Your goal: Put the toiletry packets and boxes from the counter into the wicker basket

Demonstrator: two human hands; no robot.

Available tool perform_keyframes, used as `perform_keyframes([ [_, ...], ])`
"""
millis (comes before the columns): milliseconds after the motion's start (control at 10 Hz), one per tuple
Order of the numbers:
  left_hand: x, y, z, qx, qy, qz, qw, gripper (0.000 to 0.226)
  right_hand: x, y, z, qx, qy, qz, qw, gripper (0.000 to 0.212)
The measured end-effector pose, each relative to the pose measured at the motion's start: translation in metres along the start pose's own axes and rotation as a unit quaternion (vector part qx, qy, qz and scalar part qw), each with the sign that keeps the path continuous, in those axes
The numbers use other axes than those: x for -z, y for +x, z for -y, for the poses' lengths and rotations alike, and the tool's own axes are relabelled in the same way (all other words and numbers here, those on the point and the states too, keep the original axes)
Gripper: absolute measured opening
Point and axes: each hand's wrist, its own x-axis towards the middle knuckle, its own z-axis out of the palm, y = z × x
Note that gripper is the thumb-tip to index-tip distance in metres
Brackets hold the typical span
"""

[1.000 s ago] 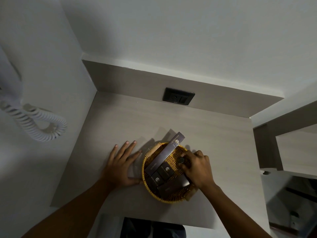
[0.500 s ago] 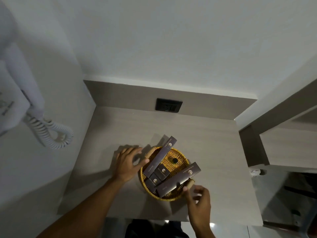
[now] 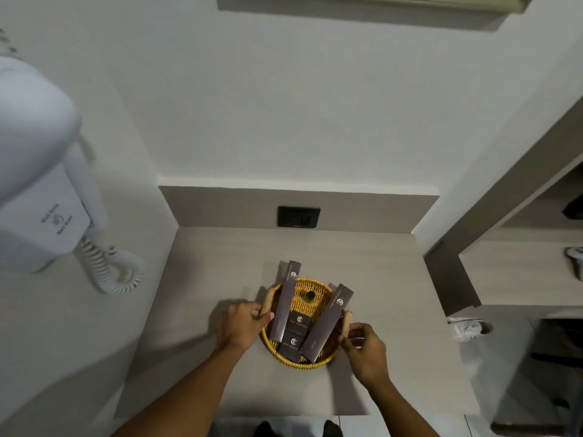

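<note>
A round wicker basket [image 3: 315,287] with two wooden handles sits on the grey counter [image 3: 378,294]. Inside it two long dark boxes lean against the rim, one on the left [image 3: 285,302] and one on the right [image 3: 328,323]. Two small dark packets [image 3: 299,321] lie between them, and a small dark bottle cap [image 3: 310,294] shows near the back. My left hand [image 3: 244,324] grips the left handle. My right hand [image 3: 362,345] is closed on the right handle [image 3: 346,320].
A white wall-mounted hair dryer [image 3: 41,190] with a coiled cord [image 3: 110,269] hangs on the left wall. A black socket plate [image 3: 298,217] sits in the backsplash. A wall and a lower shelf [image 3: 504,272] stand to the right.
My left hand moved from the counter onto the left handle. My right hand left the basket's inside and took the right handle. The second long box now leans on the right rim. The view tilted up.
</note>
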Motion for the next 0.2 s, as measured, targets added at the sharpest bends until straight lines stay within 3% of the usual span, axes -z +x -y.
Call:
perform_keyframes([
  [100,-0.0038,-0.0119,-0.0047,0.022,0.002,0.002,1.000,0.046,0.0118,0.0205,0.0094,0.036,-0.010,0.016,0.999,0.019],
  [200,-0.0027,-0.0160,-0.0103,0.031,0.017,0.024,0.999,0.047,0.0129,0.0269,0.0135,0.044,-0.008,0.028,0.999,0.017],
])
